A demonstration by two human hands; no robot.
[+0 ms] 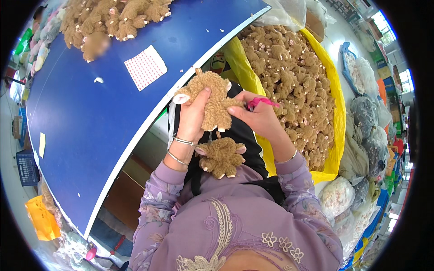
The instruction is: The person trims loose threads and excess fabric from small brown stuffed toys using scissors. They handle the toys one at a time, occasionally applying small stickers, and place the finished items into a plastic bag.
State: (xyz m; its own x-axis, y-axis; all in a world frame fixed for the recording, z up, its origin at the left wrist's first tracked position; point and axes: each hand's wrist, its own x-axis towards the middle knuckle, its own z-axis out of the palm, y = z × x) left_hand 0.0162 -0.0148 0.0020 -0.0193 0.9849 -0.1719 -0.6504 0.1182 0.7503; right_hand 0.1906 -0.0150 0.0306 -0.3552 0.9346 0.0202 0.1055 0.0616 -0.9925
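Note:
In front of my body, my left hand (195,113) is closed round a fluffy brown plush animal (218,119) with pale pink inner ears and white-tipped feet. The thumb presses on the toy's body. My right hand (260,115) pinches a limb on the toy's right side. Out of that same hand sticks a bright pink piece (264,102) next to something dark. Its kind is mostly hidden by the fingers. On my lap, just below my hands, lies a second brown plush animal (221,157), touched by neither hand.
To my left stretches a blue table (90,149) with a white edge. On it are a pile of brown plush toys (117,18) and a white sheet with rows of red marks (145,67). A yellow sack (337,113) full of plush toys stands at my right, beside stuffed clear bags (338,195).

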